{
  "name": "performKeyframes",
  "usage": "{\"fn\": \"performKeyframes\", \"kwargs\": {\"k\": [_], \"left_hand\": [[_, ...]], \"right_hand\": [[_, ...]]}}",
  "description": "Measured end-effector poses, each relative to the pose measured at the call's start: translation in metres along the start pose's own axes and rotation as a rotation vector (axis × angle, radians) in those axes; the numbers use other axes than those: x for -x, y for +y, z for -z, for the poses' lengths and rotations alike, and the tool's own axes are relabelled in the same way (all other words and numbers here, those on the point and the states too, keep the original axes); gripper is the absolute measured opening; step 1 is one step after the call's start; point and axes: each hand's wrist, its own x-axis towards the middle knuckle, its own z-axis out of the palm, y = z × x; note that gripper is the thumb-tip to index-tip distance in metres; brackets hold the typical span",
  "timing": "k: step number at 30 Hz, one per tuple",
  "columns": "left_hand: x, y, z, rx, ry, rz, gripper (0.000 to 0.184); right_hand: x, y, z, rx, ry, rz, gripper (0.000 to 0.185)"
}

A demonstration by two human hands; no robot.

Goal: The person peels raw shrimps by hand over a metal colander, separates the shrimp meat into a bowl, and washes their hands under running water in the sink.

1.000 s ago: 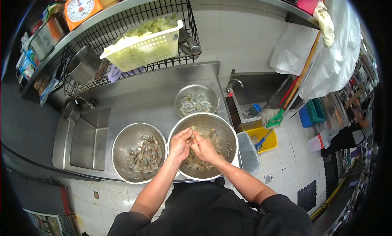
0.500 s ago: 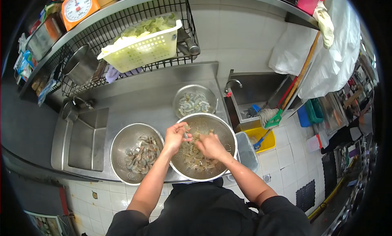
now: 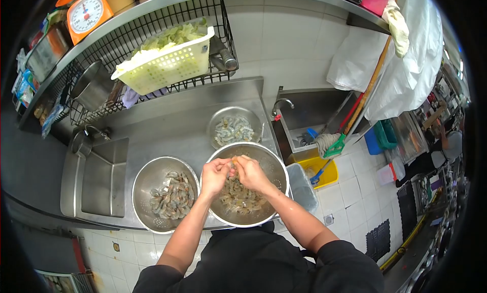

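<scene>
Over the large steel bowl (image 3: 274, 172) my left hand (image 3: 216, 176) and my right hand (image 3: 252, 174) meet at the fingertips. Both are closed in a pinch on one shrimp (image 3: 233, 164), mostly hidden by the fingers. Below them, wet brownish shrimp shells (image 3: 242, 199) lie in this bowl. To the left, a perforated steel colander (image 3: 146, 177) holds grey-brown shrimp (image 3: 173, 195) in their shells. Behind the large bowl, a smaller steel bowl (image 3: 255, 120) contains pale peeled shrimp (image 3: 233, 129).
A sink (image 3: 104, 181) is set in the counter at left. Above, a wire rack (image 3: 167, 14) carries a basket (image 3: 167, 67) of leafy greens. At right are a second sink (image 3: 309, 110), a clear tub (image 3: 303, 189), a yellow bucket (image 3: 329, 172) and mop handles (image 3: 369, 87).
My right hand has moved up and left from the shells to meet my left hand at the shrimp. The whole view has shifted slightly.
</scene>
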Motion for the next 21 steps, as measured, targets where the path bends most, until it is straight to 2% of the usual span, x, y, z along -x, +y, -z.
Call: {"fn": "performKeyframes", "kwargs": {"k": [3,5,6,8,12,15,17,18,20,21], "left_hand": [[-0.005,-0.002,0.005,0.139,0.006,0.052,0.017],[-0.003,0.002,0.007,0.254,0.038,0.11,0.014],[-0.004,-0.002,0.008,0.251,0.038,0.11,0.014],[-0.006,-0.015,0.008,0.556,0.047,0.173,0.014],[-0.003,-0.019,0.009,0.595,0.042,0.242,0.014],[-0.001,-0.021,0.013,0.552,0.026,0.206,0.014],[0.0,-0.02,0.016,0.334,0.019,0.141,0.013],[-0.002,-0.018,0.017,0.335,0.023,0.142,0.013],[-0.009,-0.013,0.016,0.187,0.023,0.117,0.012],[-0.013,-0.013,0.013,0.162,0.037,0.08,0.011]], "right_hand": [[0.0,-0.002,0.003,0.046,-0.063,0.021,0.014],[-0.003,-0.003,0.005,0.124,-0.074,0.158,0.013],[-0.004,-0.006,0.005,0.122,-0.073,0.159,0.013],[-0.004,-0.01,0.006,0.261,-0.093,0.238,0.013],[-0.004,-0.003,-0.001,0.352,-0.067,0.193,0.012],[-0.008,0.006,0.001,0.172,-0.097,0.077,0.012],[-0.008,0.007,0.002,0.059,-0.041,-0.041,0.013],[-0.006,0.008,0.002,0.057,-0.045,-0.04,0.013],[0.001,0.014,-0.001,-0.041,-0.033,-0.343,0.014],[0.004,0.018,-0.002,-0.041,-0.041,-0.338,0.014]]}}
